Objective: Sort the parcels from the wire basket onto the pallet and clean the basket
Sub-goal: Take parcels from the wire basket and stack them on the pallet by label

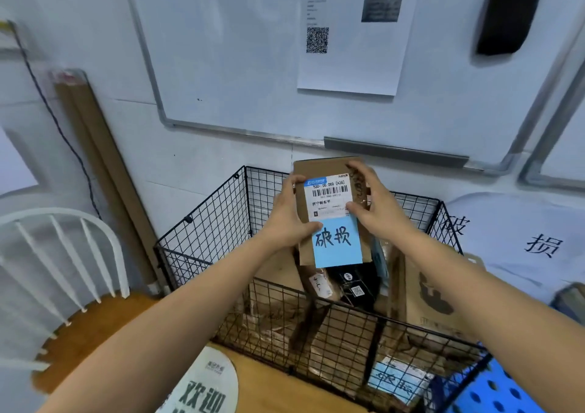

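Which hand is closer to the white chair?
Left. The left hand grips the parcel's left edge, on the white chair side. The right hand grips its right edge, farther away.

The fine print on the sheet (351, 67) pinned to the whiteboard (221, 48) is too blurred to read. The carton (319, 168) hides parts of the parcels (424, 289) below it in the wire basket (215, 210). The bottom edge cuts off the round floor sticker (202, 387) and the blue pallet (493, 393). The left edge cuts off the white chair (63, 254).
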